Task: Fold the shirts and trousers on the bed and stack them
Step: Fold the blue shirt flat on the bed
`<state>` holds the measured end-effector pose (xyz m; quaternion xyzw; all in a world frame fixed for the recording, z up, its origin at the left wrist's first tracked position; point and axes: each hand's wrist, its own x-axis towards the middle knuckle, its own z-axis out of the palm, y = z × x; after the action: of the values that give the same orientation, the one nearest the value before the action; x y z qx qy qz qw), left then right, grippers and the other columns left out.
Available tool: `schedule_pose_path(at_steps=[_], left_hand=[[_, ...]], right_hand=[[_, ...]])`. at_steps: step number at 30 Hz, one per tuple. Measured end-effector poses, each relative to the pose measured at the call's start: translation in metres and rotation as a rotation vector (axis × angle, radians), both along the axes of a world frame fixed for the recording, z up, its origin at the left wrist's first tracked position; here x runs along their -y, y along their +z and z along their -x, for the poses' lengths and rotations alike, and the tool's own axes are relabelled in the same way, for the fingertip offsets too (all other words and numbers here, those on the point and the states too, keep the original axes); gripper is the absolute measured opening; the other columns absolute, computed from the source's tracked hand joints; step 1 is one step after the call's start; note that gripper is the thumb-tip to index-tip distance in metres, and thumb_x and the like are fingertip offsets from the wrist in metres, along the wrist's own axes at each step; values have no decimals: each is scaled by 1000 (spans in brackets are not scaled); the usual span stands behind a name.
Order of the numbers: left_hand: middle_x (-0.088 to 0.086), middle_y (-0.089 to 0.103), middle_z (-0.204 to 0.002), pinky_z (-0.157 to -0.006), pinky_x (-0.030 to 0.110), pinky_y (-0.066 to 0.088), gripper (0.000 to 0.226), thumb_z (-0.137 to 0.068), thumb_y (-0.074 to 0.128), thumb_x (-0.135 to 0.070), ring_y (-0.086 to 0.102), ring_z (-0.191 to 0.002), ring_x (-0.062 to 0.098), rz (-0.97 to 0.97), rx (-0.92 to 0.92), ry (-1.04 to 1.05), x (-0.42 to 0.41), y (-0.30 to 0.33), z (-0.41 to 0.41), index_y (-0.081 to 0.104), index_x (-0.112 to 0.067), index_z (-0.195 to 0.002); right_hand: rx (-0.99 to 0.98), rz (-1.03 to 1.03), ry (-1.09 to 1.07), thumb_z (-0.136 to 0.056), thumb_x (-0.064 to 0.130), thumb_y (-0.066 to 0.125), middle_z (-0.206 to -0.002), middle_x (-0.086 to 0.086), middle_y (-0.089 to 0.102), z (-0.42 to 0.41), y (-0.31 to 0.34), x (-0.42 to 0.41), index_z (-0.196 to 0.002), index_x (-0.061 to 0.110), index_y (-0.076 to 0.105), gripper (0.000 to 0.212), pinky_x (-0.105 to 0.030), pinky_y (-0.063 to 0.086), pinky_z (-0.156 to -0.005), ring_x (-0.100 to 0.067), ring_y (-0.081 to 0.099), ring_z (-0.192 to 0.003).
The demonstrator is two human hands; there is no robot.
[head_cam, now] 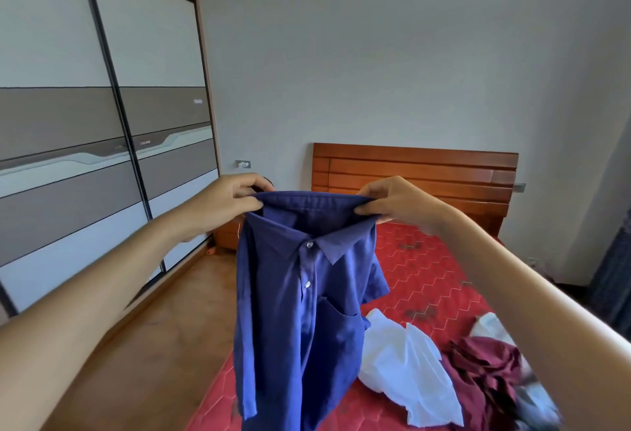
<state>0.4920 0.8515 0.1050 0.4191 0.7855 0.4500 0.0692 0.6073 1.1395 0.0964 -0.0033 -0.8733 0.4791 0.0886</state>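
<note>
Blue shirt (300, 297) hangs above the bed (423, 270), left hand (232, 201) and right hand (392, 205) pinching its shoulders by the collar. Looks light, limp, non-slippery; that grip suits laying it flat.

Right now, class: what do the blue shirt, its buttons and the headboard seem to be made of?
Blue shirt: thin woven cloth, perhaps cotton or linen; matte, softly creased, hanging limp from both hands. Buttons: probably plastic or shell; pale with a glint. Headboard: wood, or wood veneer; reddish-brown slats with a slight sheen.
</note>
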Motion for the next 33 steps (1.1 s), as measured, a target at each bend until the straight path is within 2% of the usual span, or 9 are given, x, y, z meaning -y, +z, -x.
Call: schedule_pose_path(at_steps=[3, 7, 10, 13, 17, 21, 24, 29, 33], left_hand=[[-11, 72, -89, -68, 13, 49, 28, -98, 45, -6, 64, -80, 0, -25, 86, 4, 3, -5, -1, 69, -20, -102], [-21, 65, -78, -73, 22, 42, 27, -101, 44, -36, 56, -73, -2, -77, 289, 146, 2, -4, -6, 68, -22, -98], [-11, 64, -120, -108, 33, 37, 77, -78, 45, -77, 57, -113, 5, -41, 324, 114, 6, -1, -7, 59, -18, -126], [0, 59, -130, -109, 39, 38, 127, -34, 55, -96, 53, -121, 15, -26, 340, 48, 10, 1, -12, 55, -10, -127], [8, 70, -108, -71, 26, 55, 81, -38, 94, -52, 67, -95, 17, -90, 426, -210, 18, 2, -7, 70, -13, -105], [4, 75, -98, -68, 23, 56, 42, -58, 85, -1, 71, -88, 14, -92, 356, -172, 20, 2, 0, 77, -21, -94], [2, 74, -87, -64, 16, 54, 21, -69, 75, 3, 69, -79, 12, -181, 273, 5, 14, -3, 7, 77, -14, -83], [5, 75, -82, -63, 19, 53, 11, -77, 76, -3, 70, -73, 12, -262, 244, 196, -8, -17, 14, 75, -12, -83], [2, 67, -69, -65, 26, 44, 9, -74, 79, -11, 57, -65, 13, -300, 95, 501, -44, -35, 17, 72, -6, -74]], right_hand=[[-2, 93, 102, -93, 11, 61, -95, -2, 72, -3, 2, 2, -97, 13, 71, 11, -22, 55, -76, -10, 65, -88], [0, 270, 256, -96, 25, 55, -121, -12, 64, -8, 1, 12, -122, -2, 58, 39, -38, 46, -101, -22, 60, -111], [-3, 371, 385, -83, 28, 73, -118, -11, 62, -14, 6, 16, -122, -3, 54, 53, -35, 49, -98, -23, 58, -110], [51, 328, 503, -62, 21, 88, -122, -15, 61, -20, 12, 13, -125, -2, 54, 75, -33, 49, -92, -27, 59, -113], [-16, 280, 477, -77, -4, 71, -120, -14, 65, -24, 11, 9, -123, 2, 60, 48, -31, 49, -91, -25, 62, -111], [-143, 321, 268, -78, -5, 69, -102, -9, 73, -22, 4, 1, -106, 8, 71, 30, -24, 53, -78, -18, 69, -95], [-208, 248, 60, -80, -5, 70, -91, -11, 74, -16, -2, -3, -97, -1, 71, 17, -24, 55, -69, -17, 70, -82], [-271, 48, -334, -73, 12, 81, -75, -4, 74, 1, -12, 0, -79, 12, 75, 9, -33, 57, -67, -19, 71, -77], [-321, -61, -717, -70, 24, 83, -70, 9, 63, 22, -19, 19, -75, 11, 67, 22, -23, 38, -52, -8, 57, -65]])
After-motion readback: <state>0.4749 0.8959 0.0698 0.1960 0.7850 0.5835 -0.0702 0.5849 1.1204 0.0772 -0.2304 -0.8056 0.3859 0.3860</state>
